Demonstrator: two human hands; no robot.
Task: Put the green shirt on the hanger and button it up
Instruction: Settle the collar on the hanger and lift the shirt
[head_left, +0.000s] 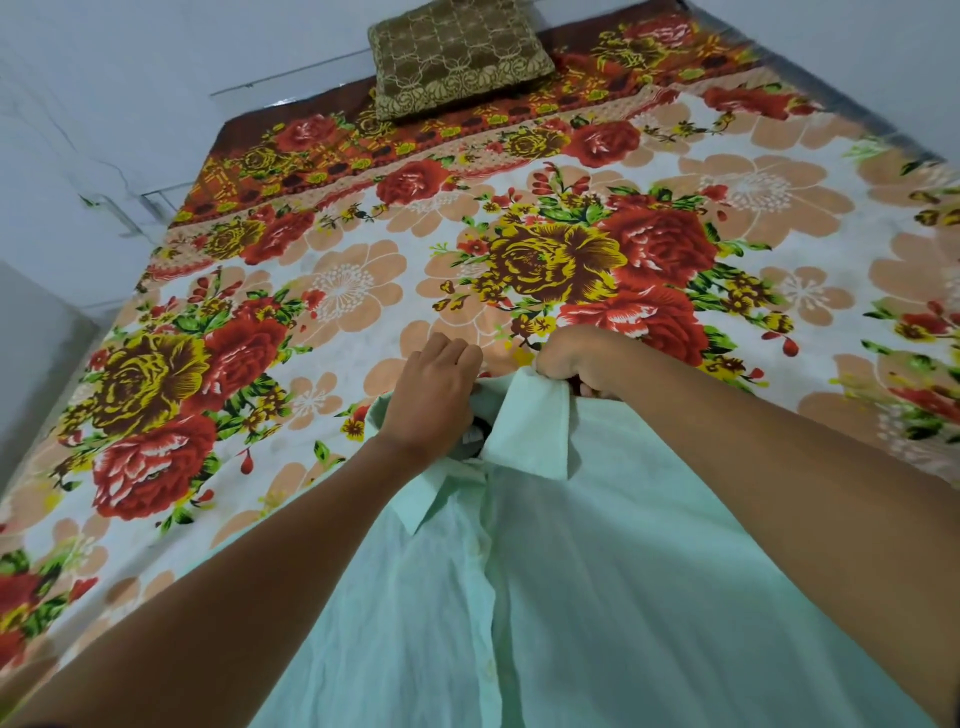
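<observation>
The green shirt (597, 597) is spread over the bed (363, 291), collar far from the person. The collar is pinched by the right hand (576, 364) and held by the left hand (434, 395), probably to open the neck for a hanger, which is not seen.

- Far half of the bed (363, 291): flat floral sheet, open for passage.
- Far edge: a brown pillow (457, 57) is the only raised object.
- Near centre: the green shirt (597, 597) and both forearms occupy the surface.
- Left: wall (78, 130) bounds the bed.
</observation>
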